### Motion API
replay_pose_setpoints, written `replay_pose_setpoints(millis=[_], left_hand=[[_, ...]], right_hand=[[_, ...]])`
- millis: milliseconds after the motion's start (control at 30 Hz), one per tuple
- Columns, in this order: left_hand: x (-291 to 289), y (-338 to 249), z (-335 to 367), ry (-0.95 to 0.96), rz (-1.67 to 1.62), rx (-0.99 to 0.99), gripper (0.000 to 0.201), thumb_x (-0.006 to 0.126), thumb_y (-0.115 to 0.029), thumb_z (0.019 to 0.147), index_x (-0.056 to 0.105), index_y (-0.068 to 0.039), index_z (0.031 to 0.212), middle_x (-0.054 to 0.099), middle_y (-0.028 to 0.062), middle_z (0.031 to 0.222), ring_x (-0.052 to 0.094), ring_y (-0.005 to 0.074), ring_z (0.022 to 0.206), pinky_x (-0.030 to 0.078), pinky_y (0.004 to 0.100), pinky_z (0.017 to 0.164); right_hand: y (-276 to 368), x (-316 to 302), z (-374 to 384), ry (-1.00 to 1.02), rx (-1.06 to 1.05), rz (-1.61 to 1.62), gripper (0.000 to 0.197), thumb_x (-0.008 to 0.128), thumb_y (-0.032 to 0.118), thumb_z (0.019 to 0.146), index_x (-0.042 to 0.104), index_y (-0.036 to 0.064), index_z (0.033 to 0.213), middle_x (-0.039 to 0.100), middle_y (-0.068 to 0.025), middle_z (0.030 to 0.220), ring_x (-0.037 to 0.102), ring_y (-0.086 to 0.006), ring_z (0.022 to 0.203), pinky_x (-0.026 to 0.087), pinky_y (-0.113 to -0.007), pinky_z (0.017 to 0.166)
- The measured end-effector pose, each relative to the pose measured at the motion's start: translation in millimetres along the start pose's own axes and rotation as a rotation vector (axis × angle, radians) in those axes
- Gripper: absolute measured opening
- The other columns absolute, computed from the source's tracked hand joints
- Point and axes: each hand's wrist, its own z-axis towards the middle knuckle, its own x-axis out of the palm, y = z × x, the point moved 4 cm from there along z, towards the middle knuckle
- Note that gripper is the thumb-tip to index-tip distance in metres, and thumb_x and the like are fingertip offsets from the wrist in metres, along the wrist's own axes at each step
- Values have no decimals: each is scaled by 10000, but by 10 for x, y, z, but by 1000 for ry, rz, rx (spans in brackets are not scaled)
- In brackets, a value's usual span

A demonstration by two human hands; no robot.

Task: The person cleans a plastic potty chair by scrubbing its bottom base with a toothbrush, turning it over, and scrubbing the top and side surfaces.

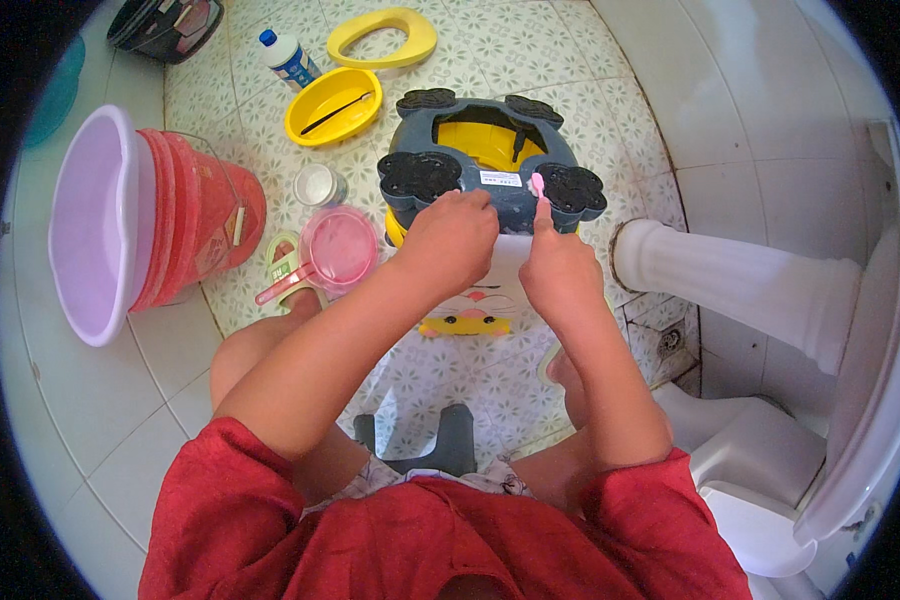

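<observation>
A child's potty [518, 207] stands in front of me with its dark grey underside up. It has black round feet at the corners, a yellow inside showing through an opening, and a cartoon face on its near side. My right hand [562, 272] is closed round a pink toothbrush [538, 184], index finger stretched along it. The brush head touches the grey base beside the right near foot. My left hand [452, 236] grips the potty's near edge with curled fingers, next to a white label; its fingertips are partly hidden.
To the left stand a red bucket [198, 225], a lilac basin [82, 230], a pink dipper [340, 248] and a small cup [318, 185]. Farther off are a yellow bowl [305, 108] holding a black brush, a white bottle [290, 62] and a yellow seat ring [422, 38]. A white pedestal [740, 268] rises right.
</observation>
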Motion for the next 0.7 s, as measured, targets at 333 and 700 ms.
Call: replay_pose_setpoints(millis=[333,700], left_hand=[[-26,-16,10,30,-4,-28,195,552,-63,735,617,31,893,614,178,993,600,330,918,468,407,861],[-51,-41,-3,-7,-18,-5,274,562,-56,718,606,44,968,599,190,1081,569,338,1006,442,403,915]], right_hand=[[63,17,31,8,-29,26,667,516,130,787,315,24,1413,664,-231,852,664,-378,773,532,-479,687],[166,54,-17,30,-112,49,626,504,117,781,396,117,1397,660,-237,902,654,-390,826,522,-471,750]])
